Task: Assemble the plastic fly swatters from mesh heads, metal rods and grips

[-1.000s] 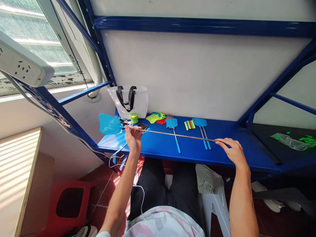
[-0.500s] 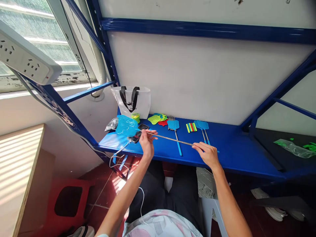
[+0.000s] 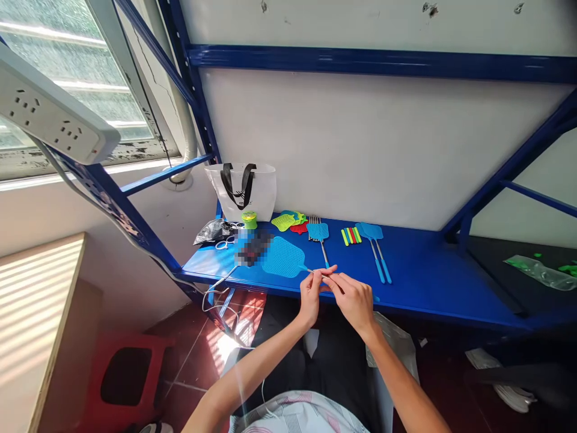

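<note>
With your left hand [image 3: 311,296] and right hand [image 3: 354,302] both pinching the thin steel shaft [image 3: 315,272] just beside the blue fly swatter head [image 3: 283,257], grip evenly and steadily.

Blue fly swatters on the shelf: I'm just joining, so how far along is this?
Three blue fly swatters look finished, lying on the blue shelf. In hand: the left hand and right hand pinch the thin metal shaft of a fourth swatter. Apparently left: the coloured sticks and plastic mats, lying untouched.
</note>
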A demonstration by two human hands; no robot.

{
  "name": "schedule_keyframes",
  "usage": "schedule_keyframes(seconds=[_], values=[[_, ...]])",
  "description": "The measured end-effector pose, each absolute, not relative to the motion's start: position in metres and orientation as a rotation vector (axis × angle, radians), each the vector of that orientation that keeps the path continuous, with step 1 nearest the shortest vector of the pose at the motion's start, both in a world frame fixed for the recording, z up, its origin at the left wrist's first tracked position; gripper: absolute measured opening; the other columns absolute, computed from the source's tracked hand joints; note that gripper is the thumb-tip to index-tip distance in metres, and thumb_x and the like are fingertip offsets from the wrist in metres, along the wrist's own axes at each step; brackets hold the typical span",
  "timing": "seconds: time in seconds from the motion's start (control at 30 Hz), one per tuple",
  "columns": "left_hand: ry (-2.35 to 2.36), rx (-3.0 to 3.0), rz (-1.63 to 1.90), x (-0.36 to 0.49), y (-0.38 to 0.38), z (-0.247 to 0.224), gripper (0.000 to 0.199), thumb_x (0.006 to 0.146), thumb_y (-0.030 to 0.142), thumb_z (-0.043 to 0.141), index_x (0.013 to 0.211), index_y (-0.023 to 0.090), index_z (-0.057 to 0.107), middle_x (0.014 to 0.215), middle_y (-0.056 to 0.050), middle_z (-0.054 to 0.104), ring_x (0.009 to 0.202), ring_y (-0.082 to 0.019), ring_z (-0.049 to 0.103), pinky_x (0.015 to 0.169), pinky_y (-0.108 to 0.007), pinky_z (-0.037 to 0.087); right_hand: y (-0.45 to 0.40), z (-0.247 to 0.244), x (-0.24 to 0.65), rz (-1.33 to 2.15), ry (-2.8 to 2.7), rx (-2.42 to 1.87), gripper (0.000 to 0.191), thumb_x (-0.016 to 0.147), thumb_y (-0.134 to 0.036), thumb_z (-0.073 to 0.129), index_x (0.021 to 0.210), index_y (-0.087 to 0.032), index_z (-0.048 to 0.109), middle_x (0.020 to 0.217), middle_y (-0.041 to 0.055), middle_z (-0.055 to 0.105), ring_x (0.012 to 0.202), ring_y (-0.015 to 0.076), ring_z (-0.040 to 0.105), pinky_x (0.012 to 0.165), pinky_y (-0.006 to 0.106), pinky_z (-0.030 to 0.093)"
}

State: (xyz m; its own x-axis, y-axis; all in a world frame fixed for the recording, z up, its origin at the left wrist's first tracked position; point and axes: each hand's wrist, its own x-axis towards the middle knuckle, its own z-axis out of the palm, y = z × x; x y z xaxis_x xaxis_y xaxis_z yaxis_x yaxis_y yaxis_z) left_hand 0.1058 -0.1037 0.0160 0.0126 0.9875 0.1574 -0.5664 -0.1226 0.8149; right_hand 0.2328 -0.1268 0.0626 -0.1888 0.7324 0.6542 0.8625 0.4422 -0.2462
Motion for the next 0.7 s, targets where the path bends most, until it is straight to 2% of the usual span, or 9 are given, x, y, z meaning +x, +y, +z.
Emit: schedule_keyframes(seconds=[0.13, 0.27, 0.4, 0.57, 0.7], values=[[0.652, 0.924, 1.467, 0.103, -0.095, 0.023, 0.060, 0.102, 0.072, 0.073, 0.114, 0.016, 0.087, 0.129, -0.020, 0.085, 0.112, -0.034, 0.083, 0.081, -0.038, 0.070, -0.119, 0.062, 0.239, -0.062, -1.927, -1.368, 0.046, 0.121, -0.049, 0.050, 0.104, -0.028, 0.087, 0.094, 0.0046, 0.087, 0.077, 0.0199, 0.080, 0.064, 0.031, 0.040], [0.616, 1.024, 1.398, 0.094, -0.089, 0.034, 0.061, 0.098, 0.070, 0.080, 0.126, 0.017, 0.087, 0.127, -0.020, 0.085, 0.119, -0.037, 0.081, 0.085, -0.040, 0.070, -0.117, 0.068, 0.248, 0.061, -1.888, -1.381, 0.046, 0.119, -0.056, 0.052, 0.104, -0.030, 0.087, 0.099, 0.0043, 0.088, 0.083, 0.0225, 0.082, 0.069, 0.030, 0.048], [0.613, 1.065, 1.397, 0.086, -0.089, 0.044, 0.070, 0.101, 0.080, 0.069, 0.130, 0.019, 0.086, 0.125, -0.019, 0.085, 0.120, -0.037, 0.080, 0.090, -0.044, 0.070, -0.119, 0.076, 0.249, 0.126, -1.884, -1.403, 0.047, 0.117, -0.061, 0.053, 0.106, -0.030, 0.087, 0.099, 0.0051, 0.088, 0.079, 0.0229, 0.081, 0.068, 0.031, 0.048], [0.643, 1.046, 1.431, 0.087, -0.092, 0.047, 0.067, 0.102, 0.081, 0.066, 0.118, 0.019, 0.086, 0.118, -0.018, 0.086, 0.110, -0.034, 0.083, 0.085, -0.041, 0.070, -0.122, 0.079, 0.247, 0.160, -1.939, -1.387, 0.051, 0.119, -0.062, 0.048, 0.111, -0.031, 0.088, 0.097, 0.0064, 0.088, 0.081, 0.0246, 0.081, 0.069, 0.032, 0.048], [0.629, 1.054, 1.422, 0.089, -0.094, 0.041, 0.063, 0.105, 0.077, 0.064, 0.107, 0.018, 0.086, 0.118, -0.019, 0.087, 0.112, -0.034, 0.083, 0.086, -0.040, 0.069, -0.122, 0.076, 0.249, 0.067, -2.006, -1.379, 0.056, 0.121, -0.059, 0.042, 0.107, -0.030, 0.088, 0.091, 0.0072, 0.086, 0.079, 0.0231, 0.079, 0.066, 0.032, 0.042]])
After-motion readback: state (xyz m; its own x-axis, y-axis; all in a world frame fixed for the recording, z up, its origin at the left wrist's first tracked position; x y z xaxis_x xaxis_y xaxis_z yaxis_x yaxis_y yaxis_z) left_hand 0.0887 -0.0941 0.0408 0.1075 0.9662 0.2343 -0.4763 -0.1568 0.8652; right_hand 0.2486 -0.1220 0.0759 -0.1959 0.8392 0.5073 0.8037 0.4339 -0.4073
